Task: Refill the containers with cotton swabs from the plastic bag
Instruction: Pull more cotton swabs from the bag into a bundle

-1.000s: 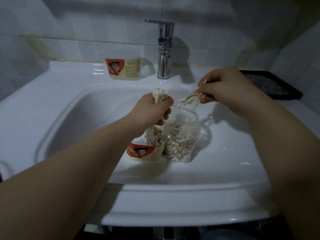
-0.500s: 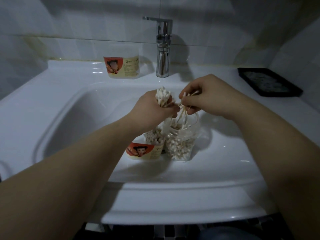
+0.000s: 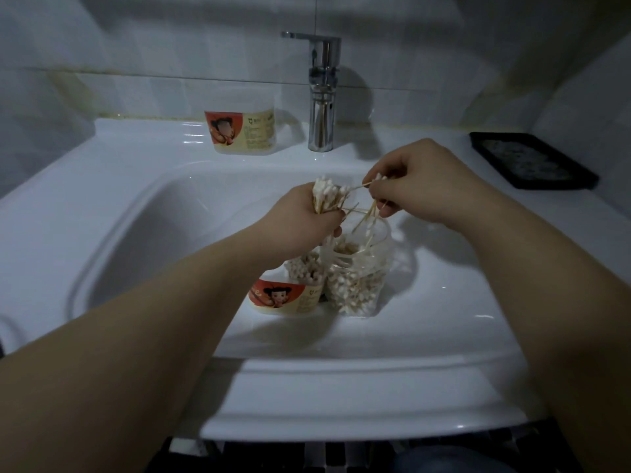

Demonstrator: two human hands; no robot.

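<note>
My left hand (image 3: 304,216) grips a bundle of cotton swabs (image 3: 328,196) upright, white tips upward, above the basin. My right hand (image 3: 409,186) pinches a few loose swabs (image 3: 370,206) beside that bundle, their sticks fanning down towards the clear plastic bag (image 3: 358,281). The bag stands in the sink, open at the top and packed with swabs. Touching its left side is a labelled container (image 3: 286,295) with a red cartoon label, partly filled with swabs. A second container (image 3: 240,131) with the same label stands on the back ledge.
The white sink basin (image 3: 164,233) fills the middle of the view. A chrome tap (image 3: 321,107) rises at the back centre. A black tray (image 3: 532,162) lies on the counter at the right. Tiled walls close in behind and at the right.
My right hand came in from the right with its loose swabs and now meets the bundle in my left hand. The left hand has stayed above the containers.
</note>
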